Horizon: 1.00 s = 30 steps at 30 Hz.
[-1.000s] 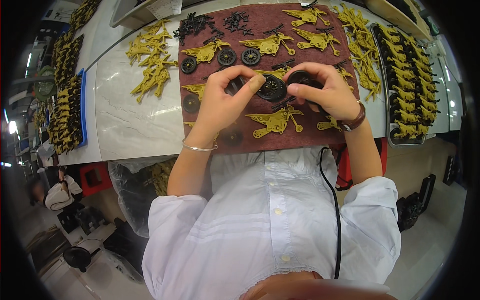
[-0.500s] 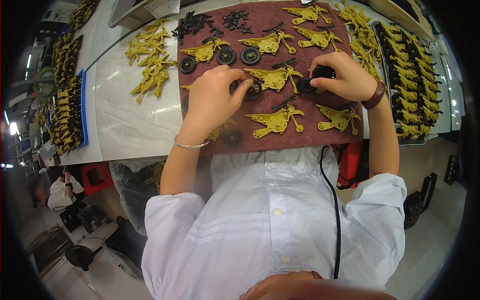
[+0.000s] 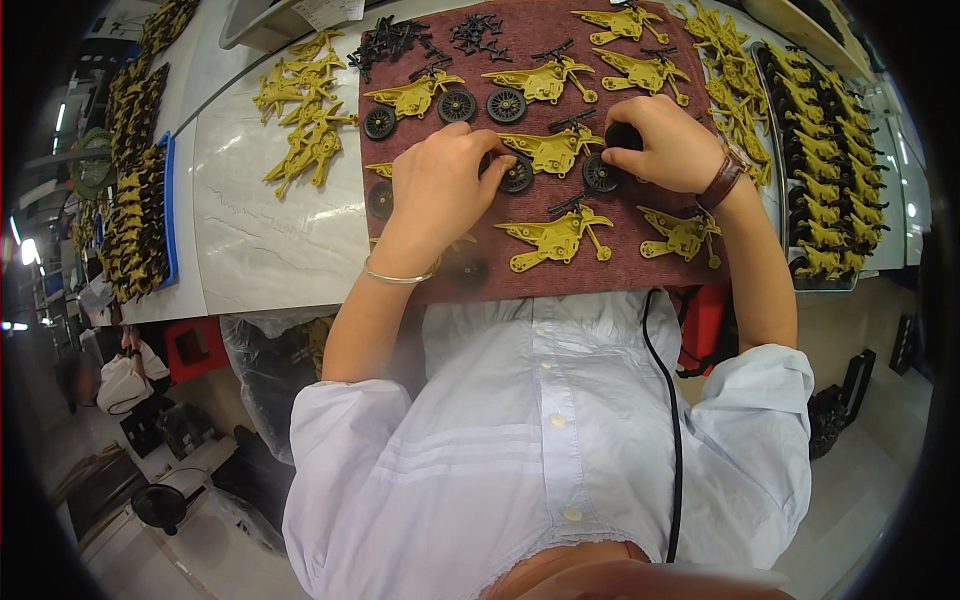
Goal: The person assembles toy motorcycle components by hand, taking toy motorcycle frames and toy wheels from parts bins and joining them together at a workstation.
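Note:
On a dark red cloth lie yellow toy motorcycle bodies with black handlebars. One yellow body lies between my hands. My left hand is closed, thumb and forefinger pinched on a dark wheel partly hidden by the fingers; a spoked black wheel lies against the fingertips at the body's rear. At the fork end another black wheel lies flat, just below the right fingertips. My right hand is closed around a dark wheel that shows between thumb and fingers.
Black handlebar pieces are heaped at the cloth's far left. Loose yellow bodies lie in a pile on the left and another pile on the right. A tray of bodies in rows stands far right; a blue tray stands left.
My right hand has shifted slightly left, and the wheel under it now lies flat and in fuller view at the fork end. My left hand stays at the rear wheel, moved a little right.

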Motion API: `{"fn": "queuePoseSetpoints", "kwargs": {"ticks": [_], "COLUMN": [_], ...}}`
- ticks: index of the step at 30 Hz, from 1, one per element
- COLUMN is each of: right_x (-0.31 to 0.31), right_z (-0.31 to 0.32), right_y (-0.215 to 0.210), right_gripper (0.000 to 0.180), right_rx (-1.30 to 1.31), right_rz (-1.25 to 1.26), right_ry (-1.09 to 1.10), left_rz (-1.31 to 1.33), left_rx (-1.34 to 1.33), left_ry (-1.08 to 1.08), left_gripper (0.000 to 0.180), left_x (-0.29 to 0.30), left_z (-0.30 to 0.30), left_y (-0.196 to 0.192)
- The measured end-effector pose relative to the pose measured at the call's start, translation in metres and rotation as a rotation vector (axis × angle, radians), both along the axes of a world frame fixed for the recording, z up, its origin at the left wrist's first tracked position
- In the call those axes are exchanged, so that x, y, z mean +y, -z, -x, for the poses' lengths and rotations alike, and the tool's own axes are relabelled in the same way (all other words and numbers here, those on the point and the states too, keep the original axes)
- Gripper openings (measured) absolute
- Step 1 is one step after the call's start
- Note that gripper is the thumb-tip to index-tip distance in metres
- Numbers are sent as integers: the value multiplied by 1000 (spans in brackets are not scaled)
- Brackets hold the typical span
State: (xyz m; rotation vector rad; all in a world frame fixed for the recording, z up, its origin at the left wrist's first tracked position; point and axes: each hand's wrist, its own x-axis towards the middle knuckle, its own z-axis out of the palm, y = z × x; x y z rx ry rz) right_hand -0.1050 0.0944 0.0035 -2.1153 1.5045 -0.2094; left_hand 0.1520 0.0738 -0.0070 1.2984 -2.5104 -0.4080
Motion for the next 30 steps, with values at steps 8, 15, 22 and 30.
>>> {"fn": "queuePoseSetpoints", "kwargs": {"ticks": [8, 15, 22, 30], "right_x": [40, 66, 92, 130], "right_z": [-26, -52, -12, -28], "right_y": [-19, -15, 10, -3], "right_gripper": [30, 25, 27, 43], "right_rx": [-754, -794, -2062, -2149], "right_rz": [-149, 36, -708, -840], "right_ry": [10, 34, 420, 710], "left_rz": [-525, -537, -378, -266], "left_rx": [649, 655, 243, 134], "left_ry": [60, 210, 190, 185], "left_gripper": [20, 12, 12, 12], "left_x": [11, 36, 53, 52], "left_z": [-1, -5, -39, -34], "left_y": [-14, -27, -14, -7]}}
